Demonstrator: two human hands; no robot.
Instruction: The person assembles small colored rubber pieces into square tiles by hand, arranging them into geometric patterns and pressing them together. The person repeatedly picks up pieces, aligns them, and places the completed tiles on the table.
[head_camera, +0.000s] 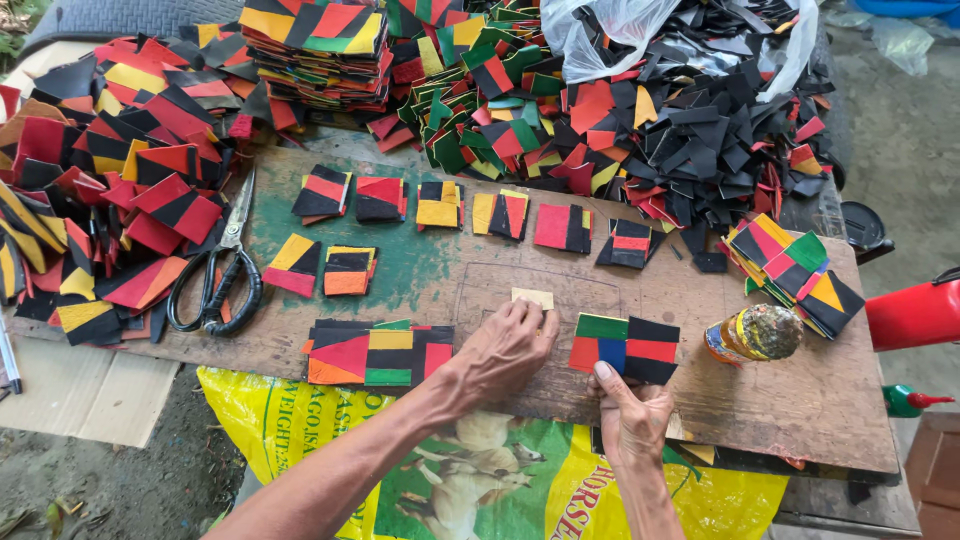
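Workboard (800, 400), weathered wood, bearing sorted stacks of coloured patchwork squares

Left hand (505, 350): lay palm down, fingers curled, fingertips pressing a small pale tan square (533, 298) flat near the board's middle; nothing gripped.

Right hand (632, 420): at the near edge, thumb laid on the corner of a joined multicoloured panel (625, 347) of green, red, blue and black; fingers below the edge, so whether they closed could not be told.

Handling, judged: both pieces looked thin, light and pliable, like cut sheet scrap; likely to slide on the wood, best pinched at an edge or corner or held flat.

Surroundings: a longer joined strip (378, 355) just left of the left hand; black-handled scissors (215, 285) well apart at the board's left; a glue-crusted bottle (755, 335) near the panel's right, the closest thing to knock; a small stack of squares (795, 270) beyond it; heaps of red, black and yellow offcuts (110, 180) crowding the far and left sides; yellow printed sack (300, 430) beneath the near edge
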